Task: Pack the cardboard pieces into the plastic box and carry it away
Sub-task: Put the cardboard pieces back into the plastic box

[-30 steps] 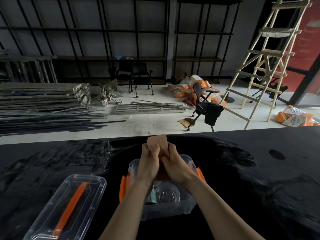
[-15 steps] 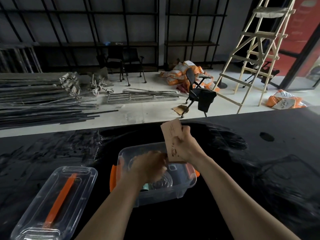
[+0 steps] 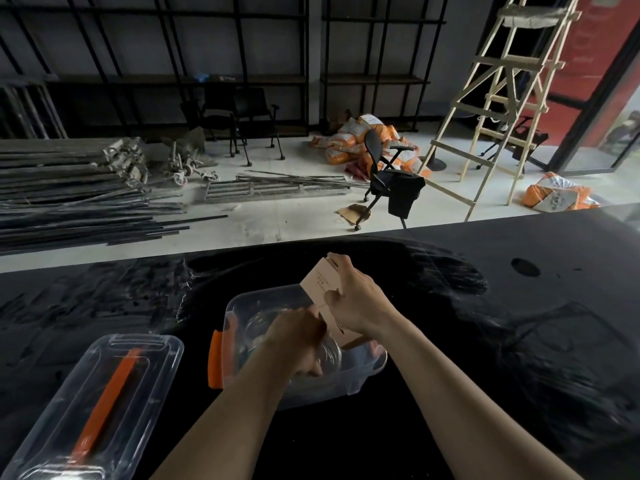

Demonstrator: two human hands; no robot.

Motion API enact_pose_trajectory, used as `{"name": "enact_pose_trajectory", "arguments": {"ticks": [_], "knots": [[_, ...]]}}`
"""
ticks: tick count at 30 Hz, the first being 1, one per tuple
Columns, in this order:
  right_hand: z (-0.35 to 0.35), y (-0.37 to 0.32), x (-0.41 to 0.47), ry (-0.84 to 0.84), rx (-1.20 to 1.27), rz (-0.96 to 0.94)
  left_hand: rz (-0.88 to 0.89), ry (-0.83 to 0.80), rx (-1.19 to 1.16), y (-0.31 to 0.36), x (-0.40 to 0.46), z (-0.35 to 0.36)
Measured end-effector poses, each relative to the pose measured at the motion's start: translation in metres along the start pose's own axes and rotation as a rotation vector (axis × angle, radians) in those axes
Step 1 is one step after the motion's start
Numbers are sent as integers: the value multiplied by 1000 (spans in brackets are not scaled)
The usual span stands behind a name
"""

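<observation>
A clear plastic box [image 3: 242,306] with orange side latches stands open on the black table, just in front of me. My right hand [image 3: 356,303] grips a tan cardboard piece [image 3: 320,282] with printed marks, tilted over the box's right half with its lower end inside. My left hand [image 3: 298,337] is down inside the box, its fingers curled beside the cardboard's lower edge; what it touches is hidden. A round clear item lies in the box under the hands.
The box's clear lid [image 3: 93,407] with an orange handle lies upside down at the lower left of the black table [image 3: 485,341]. Beyond the table's far edge are metal rods, an office chair [image 3: 388,181], orange sacks and a wooden ladder [image 3: 498,98].
The hands came apart from holding the cardboard together above the box. The left hand dropped into the box, and the right hand tilted the cardboard and lowered it toward the box.
</observation>
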State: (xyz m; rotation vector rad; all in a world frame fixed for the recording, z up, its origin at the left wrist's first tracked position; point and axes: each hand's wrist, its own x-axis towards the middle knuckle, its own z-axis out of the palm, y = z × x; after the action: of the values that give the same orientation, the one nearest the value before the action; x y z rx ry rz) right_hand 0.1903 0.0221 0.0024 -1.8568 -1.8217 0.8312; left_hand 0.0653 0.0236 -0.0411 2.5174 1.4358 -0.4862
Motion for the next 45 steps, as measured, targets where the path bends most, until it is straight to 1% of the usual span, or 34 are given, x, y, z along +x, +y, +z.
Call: {"name": "enact_pose_trajectory", "arguments": {"ticks": [3,6,7,9,11,13,14,18,23,26,28,33,37,41,45], "knots": [[-1,-3,1,11,25,23,18,24,-104,-12,-2,-7],[-3,-3,1,7,49,35,10,-32,-204,-21,-7,-20],[-6,-3,1,7,58,28,-16,-41,-227,-25,-8,-24],[-10,-1,2,-11,89,5,-92,7,-244,-36,-14,-32],[-10,-1,2,-83,79,-2,-174,86,-186,-48,-23,-37],[-2,-1,2,-155,-37,-11,-207,144,-92,-56,-29,-38],[3,-2,1,-179,-89,-9,-214,153,-80,-58,-31,-38],[17,-6,-4,-239,-147,84,-209,164,-90,-58,-32,-30],[37,5,4,-281,-227,160,-197,222,-99,-56,-32,-23],[51,6,11,-328,-255,261,-199,243,-84,-55,-33,-21],[58,5,15,-336,-314,264,-205,250,-80,-56,-32,-19],[69,6,8,-229,-521,107,-200,263,-86,-57,-33,-16],[65,2,3,-115,-595,140,-197,280,-98,-58,-33,-14],[72,-3,1,-74,-736,155,-192,279,-96,-57,-33,-14],[77,-2,1,-33,-662,176,-191,288,-97,-59,-32,-13]]}}
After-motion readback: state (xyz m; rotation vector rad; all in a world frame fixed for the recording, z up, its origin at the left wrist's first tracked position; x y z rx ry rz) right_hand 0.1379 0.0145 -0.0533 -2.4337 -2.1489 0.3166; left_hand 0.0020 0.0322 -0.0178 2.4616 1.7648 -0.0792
